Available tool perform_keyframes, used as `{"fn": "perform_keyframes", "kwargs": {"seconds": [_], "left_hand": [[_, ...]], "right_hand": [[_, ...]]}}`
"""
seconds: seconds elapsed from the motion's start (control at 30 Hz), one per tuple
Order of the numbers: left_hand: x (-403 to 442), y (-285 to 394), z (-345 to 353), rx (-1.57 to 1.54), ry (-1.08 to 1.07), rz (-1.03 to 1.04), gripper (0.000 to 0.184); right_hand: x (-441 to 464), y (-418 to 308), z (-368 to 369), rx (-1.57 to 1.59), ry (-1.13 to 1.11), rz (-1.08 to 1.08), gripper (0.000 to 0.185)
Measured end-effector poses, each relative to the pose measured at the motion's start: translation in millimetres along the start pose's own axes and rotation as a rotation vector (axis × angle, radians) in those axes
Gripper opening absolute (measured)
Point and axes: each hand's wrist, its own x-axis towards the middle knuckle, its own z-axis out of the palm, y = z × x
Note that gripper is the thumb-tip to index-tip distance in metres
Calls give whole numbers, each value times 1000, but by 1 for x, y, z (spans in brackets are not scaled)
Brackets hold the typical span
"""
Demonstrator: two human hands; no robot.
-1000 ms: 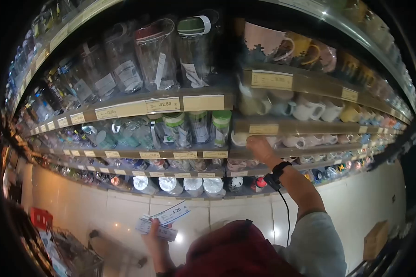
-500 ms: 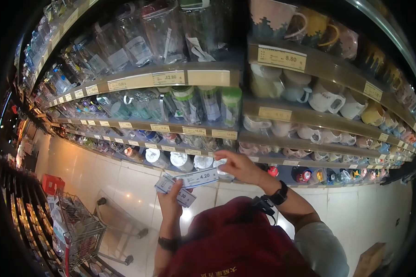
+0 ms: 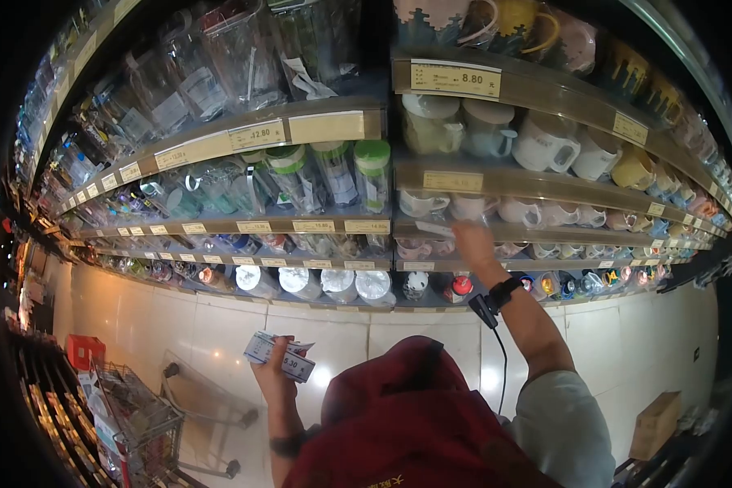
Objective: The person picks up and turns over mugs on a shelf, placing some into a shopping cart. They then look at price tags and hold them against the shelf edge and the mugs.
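My left hand [image 3: 275, 378] is closed around a small stack of printed price labels [image 3: 259, 348], held low over the floor; the front one reads about 5.30. My right hand [image 3: 473, 244] reaches to the shelf and grips one pale price label [image 3: 433, 228] by its right end, tilted against a shelf-edge strip [image 3: 504, 250]. White and pinkish mugs [image 3: 519, 211] stand just behind these fingers. The fingertips are slightly blurred. A black device [image 3: 483, 311] with a cable sits by the right wrist.
Glass jugs [image 3: 240, 61] and green-lidded bottles [image 3: 372, 175] fill the left shelves; more mugs [image 3: 545, 138] line the right ones. Behind at left stand a wire shopping cart [image 3: 142, 407] and a red box [image 3: 84, 351]. A cardboard box [image 3: 655, 424] is at lower right.
My right hand has moved from beside the left hand to the shelf edge, taking one label with it. My left hand has shifted left and down with the others.
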Motion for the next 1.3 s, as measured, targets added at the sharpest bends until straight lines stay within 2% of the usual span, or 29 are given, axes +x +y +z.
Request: {"fn": "perform_keyframes", "kwargs": {"seconds": [0.63,0.9,1.13,1.2,1.3], "left_hand": [[-10,0,-8,-14,59,16,18],[-13,-1,-10,4,21,12,18],[-20,-4,-19,-12,100,36,17],[-22,-4,-20,-13,95,31,17],[-24,-1,-17,-2,106,13,16]], "right_hand": [[10,5,6,-16,34,-65,7],[22,-7,15,-91,-143,-94,12],[13,8,39,-121,-2,-111,12],[10,4,39,-3,83,-59,15],[4,-4,46,-46,-27,-162,18]]}}
